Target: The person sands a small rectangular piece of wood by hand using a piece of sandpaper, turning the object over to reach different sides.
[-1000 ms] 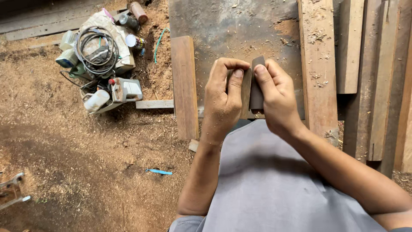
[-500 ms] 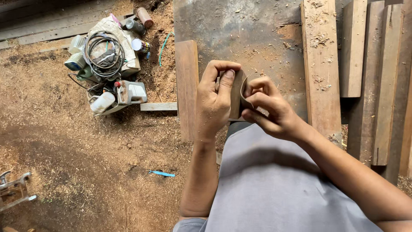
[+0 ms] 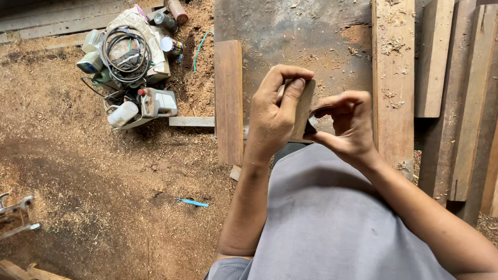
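My left hand (image 3: 277,111) is gripping a wood block (image 3: 303,109); my right hand (image 3: 347,124) is pinching something dark at its 5 o'clock corner. I'm judging that the pinch could slip and the block drop onto the sawdust floor (image 3: 104,197).

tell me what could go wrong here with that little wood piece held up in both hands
The small wood block is held only by fingertips of the left hand and right hand, in the air, so it could slip and drop. Below lies sawdust-covered ground, where a small piece might be hard to spot.
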